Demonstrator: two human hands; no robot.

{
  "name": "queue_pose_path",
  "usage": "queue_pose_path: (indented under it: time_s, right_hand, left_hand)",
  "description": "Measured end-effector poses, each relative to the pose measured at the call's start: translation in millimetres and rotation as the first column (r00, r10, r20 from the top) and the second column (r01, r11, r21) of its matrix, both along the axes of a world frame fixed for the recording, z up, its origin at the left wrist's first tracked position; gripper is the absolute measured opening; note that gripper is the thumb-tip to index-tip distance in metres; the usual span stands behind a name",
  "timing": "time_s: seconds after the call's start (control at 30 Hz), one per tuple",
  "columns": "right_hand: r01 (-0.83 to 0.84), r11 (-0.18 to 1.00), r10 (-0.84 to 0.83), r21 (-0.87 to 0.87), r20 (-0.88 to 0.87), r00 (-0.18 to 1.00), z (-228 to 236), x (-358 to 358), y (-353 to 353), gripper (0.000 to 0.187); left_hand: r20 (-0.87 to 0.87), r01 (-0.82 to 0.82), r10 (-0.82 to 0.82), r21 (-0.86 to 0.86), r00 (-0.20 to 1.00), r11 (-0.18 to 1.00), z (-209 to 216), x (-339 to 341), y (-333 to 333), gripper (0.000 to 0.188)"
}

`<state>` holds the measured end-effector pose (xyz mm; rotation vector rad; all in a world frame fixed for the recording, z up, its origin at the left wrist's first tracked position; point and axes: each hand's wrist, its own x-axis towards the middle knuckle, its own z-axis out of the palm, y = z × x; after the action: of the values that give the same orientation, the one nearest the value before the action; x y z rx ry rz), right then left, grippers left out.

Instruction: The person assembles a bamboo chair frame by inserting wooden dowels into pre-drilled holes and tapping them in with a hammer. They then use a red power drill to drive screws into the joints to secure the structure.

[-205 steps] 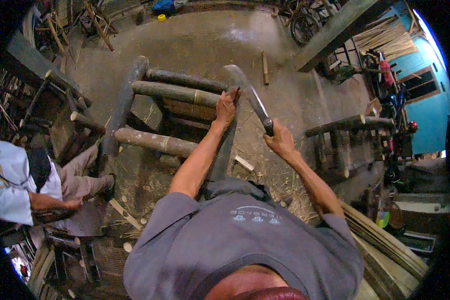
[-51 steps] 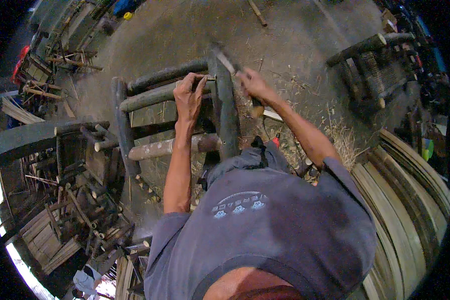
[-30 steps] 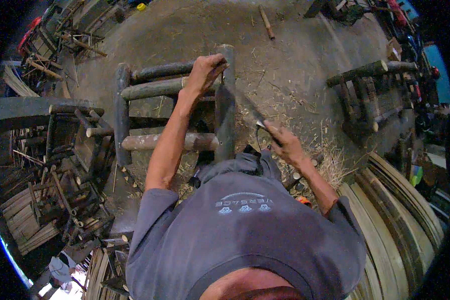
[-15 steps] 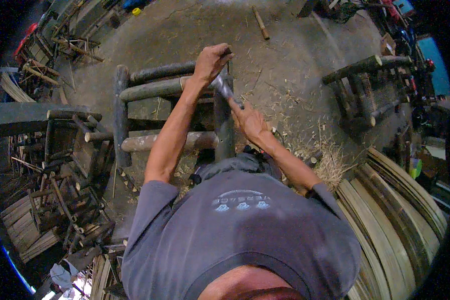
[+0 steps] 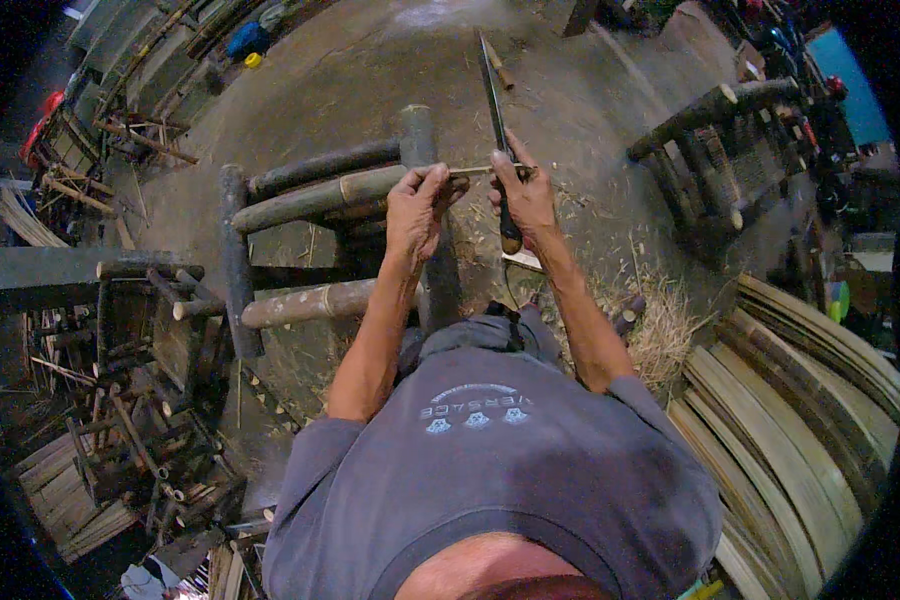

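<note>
My right hand point(image 5: 528, 205) is closed round the dark handle of a long knife point(image 5: 492, 95), its narrow blade pointing away from me. A thin bamboo stick point(image 5: 473, 170) runs between my hands, its right end at the fingers of my right hand. My left hand point(image 5: 415, 212) pinches the stick's other end. Just under and beside my left hand stands a bamboo frame point(image 5: 315, 203) of thick poles, like a chair, with upright posts and crossbars. My left hand and forearm hide part of its right post point(image 5: 416, 135) and lower bar.
Another bamboo frame point(image 5: 720, 140) stands to the right. Long split bamboo strips point(image 5: 800, 420) lie at the lower right, beside a heap of shavings point(image 5: 660, 325). Several bamboo frames point(image 5: 150, 320) crowd the left. A short bamboo piece point(image 5: 500, 68) lies on the floor ahead.
My left hand has come down from the top of the right post toward me. My right hand has risen; the blade, blurred against the post before, points away from me, and the stick shows between my hands.
</note>
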<state>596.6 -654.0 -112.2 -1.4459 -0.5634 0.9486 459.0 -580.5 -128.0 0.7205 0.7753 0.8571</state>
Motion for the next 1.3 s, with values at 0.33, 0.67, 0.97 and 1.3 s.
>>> queue_pose_path:
  time_s: [0.33,0.67,0.97,1.3]
  right_hand:
    - [-0.220,0.969,0.180,0.109,0.290,0.940,-3,14,-41,0.058]
    - [-0.180,0.965,-0.022,0.193,0.739,0.673,18,23,-76,0.051]
    - [-0.364,0.931,0.081,0.024,0.959,0.271,-16,7,-74,0.041]
    - [-0.031,0.999,0.033,-0.029,0.992,0.123,-100,11,7,0.022]
  left_hand:
    - [-0.333,0.454,-0.362,0.263,0.871,0.851,12,-20,-61,0.022]
    - [-0.051,0.073,-0.072,0.025,0.996,0.997,12,-38,-94,0.026]
    - [-0.452,0.254,-0.023,0.458,0.892,0.852,-13,-54,-107,0.027]
    - [0.053,0.054,-0.063,0.171,0.997,0.984,71,-119,-149,0.012]
